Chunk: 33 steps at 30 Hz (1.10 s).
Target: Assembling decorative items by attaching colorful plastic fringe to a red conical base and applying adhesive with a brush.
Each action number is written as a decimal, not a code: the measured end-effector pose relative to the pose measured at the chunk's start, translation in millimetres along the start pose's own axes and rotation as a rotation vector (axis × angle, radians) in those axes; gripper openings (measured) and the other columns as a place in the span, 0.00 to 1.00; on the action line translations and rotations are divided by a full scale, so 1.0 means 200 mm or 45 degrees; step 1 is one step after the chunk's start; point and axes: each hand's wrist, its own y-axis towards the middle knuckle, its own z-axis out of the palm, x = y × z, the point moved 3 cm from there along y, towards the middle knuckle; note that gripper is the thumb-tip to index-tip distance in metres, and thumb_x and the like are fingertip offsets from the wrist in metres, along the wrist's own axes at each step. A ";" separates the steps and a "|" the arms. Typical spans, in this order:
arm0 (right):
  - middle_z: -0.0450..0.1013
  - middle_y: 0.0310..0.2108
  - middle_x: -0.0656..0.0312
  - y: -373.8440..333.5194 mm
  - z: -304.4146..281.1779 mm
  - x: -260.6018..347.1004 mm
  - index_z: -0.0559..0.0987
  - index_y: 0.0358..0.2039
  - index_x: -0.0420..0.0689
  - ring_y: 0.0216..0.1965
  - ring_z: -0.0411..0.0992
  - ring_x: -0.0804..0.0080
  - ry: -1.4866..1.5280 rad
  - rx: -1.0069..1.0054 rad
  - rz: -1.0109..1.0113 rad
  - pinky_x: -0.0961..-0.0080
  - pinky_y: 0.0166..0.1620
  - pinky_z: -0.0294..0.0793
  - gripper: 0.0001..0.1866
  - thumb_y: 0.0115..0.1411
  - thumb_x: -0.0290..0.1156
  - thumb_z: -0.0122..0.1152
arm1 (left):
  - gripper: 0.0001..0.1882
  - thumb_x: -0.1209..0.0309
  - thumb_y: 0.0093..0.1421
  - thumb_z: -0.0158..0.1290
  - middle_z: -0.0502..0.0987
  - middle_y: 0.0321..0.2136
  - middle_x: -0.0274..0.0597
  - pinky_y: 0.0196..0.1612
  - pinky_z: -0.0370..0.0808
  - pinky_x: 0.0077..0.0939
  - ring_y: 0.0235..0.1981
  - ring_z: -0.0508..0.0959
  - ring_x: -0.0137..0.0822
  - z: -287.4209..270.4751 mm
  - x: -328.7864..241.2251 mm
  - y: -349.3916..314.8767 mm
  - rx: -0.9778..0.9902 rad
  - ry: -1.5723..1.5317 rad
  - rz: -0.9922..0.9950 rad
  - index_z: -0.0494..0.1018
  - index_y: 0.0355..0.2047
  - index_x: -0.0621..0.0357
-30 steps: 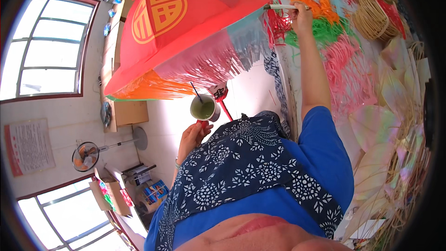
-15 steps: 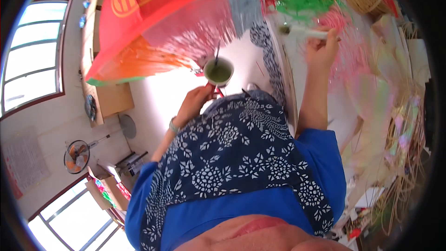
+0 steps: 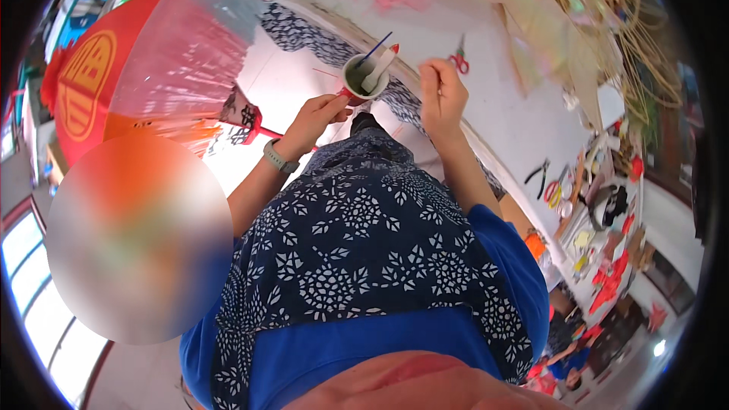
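Note:
My left hand (image 3: pixel 313 126), a band at its wrist, is closed around a red and white cup (image 3: pixel 355 99) in front of my apron. Greenish stuff shows inside the cup. A thin dark-blue stick (image 3: pixel 375 48) and a white-handled brush (image 3: pixel 380 68) lean in it, the brush's bristles hidden inside. Just right of the cup my right hand (image 3: pixel 444 97) is raised with its fingers curled in, and nothing shows in it. To the left stands a large red paper form (image 3: pixel 88 80) with a gold emblem and pink, grey and orange fringed panels (image 3: pixel 178 57).
A white table (image 3: pixel 486 102) runs along my right. On it lie red-handled scissors (image 3: pixel 460 59), black pliers (image 3: pixel 538 175), iridescent sheets (image 3: pixel 524 15) and bundled cane strips (image 3: pixel 634 45). Another person (image 3: pixel 569 364) is far off at lower right. A blurred round patch covers the lower left.
My right hand has let go of the white-handled brush, which now stands in the cup, and has come closer to it. The view has turned toward the table on my right.

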 end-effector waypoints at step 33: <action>0.73 0.37 0.49 -0.67 0.85 -1.43 0.73 0.41 0.39 0.39 0.71 0.54 -1.131 1.702 0.134 0.68 0.44 0.68 0.20 0.58 0.42 0.48 | 0.29 0.55 0.60 0.46 0.65 0.53 0.57 0.55 0.63 0.32 0.54 0.66 0.44 -0.70 0.98 -0.57 -0.529 0.590 -0.365 0.65 0.52 0.67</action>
